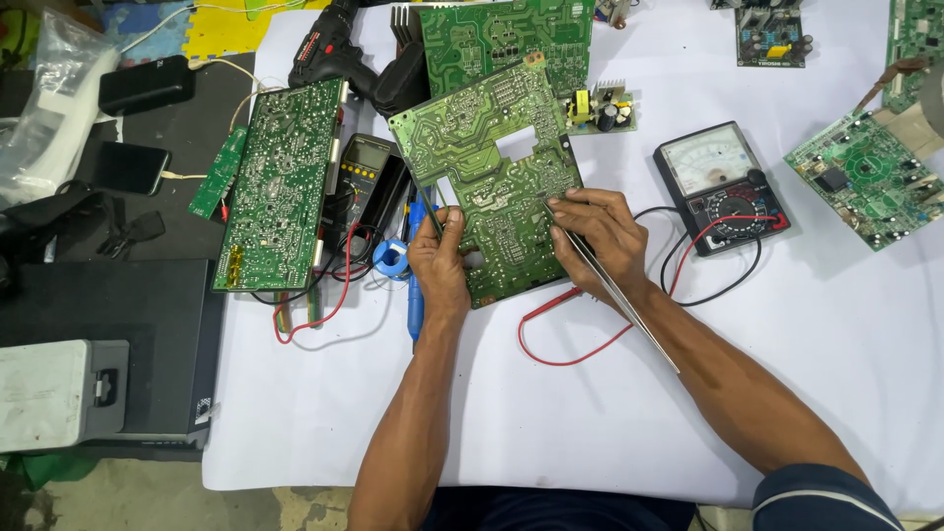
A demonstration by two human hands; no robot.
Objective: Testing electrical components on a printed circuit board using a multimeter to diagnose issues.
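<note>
Green circuit board [497, 187] gripped by left hand [440, 264] fingers; right hand [602, 239] fingers pinch metal tweezers [615, 292] against it.

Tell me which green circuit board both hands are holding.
The middle board with rectangular cutouts, gripped by the left hand and right hand; other boards lie untouched.

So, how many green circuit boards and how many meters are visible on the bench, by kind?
Green circuit boards: 8, including the large green notched board under both hands and the long green board to its left.
Meters: 2, a black analogue dial meter and a dark digital meter.
Total: 10
</note>
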